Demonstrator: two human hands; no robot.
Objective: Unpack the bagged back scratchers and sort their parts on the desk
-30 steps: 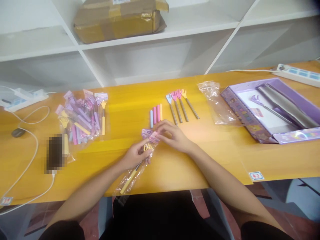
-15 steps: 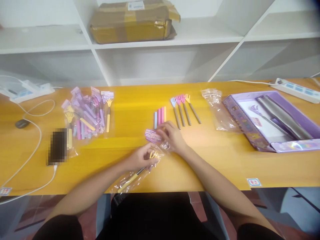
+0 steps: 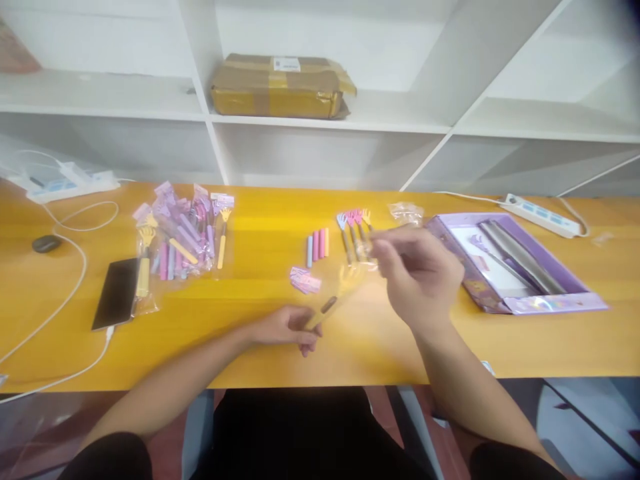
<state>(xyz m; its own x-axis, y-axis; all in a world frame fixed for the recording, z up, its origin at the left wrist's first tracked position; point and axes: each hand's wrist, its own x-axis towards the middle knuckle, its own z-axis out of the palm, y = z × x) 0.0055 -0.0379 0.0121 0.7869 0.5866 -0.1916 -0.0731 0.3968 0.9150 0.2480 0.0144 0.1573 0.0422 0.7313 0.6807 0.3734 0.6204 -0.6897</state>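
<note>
My left hand (image 3: 287, 328) is closed around the yellow handle of a small back scratcher (image 3: 329, 305). The scratcher points up and to the right, and its yellow claw head is blurred. My right hand (image 3: 425, 277) is raised to the right, thumb and forefinger pinched on a clear plastic bag (image 3: 367, 257), smeared by motion near the claw head. Beyond the hands lie several header cards (image 3: 305, 280) in a small pile. Behind them stand in a row several coloured handle sleeves (image 3: 319, 245). Several back scratchers with bare metal rods (image 3: 349, 240) lie partly behind the bag.
Bagged back scratchers (image 3: 183, 233) are heaped at the left beside a phone (image 3: 116, 293) on a white cable. At the right sits a purple display box (image 3: 505, 267). Another clear bag (image 3: 406, 213) lies behind it. A taped carton (image 3: 280, 87) rests on the shelf.
My right hand has left the header cards and lifted to the right with the clear bag. My left hand's grip is now on the scratcher's handle, its head turned away. The view has tilted up.
</note>
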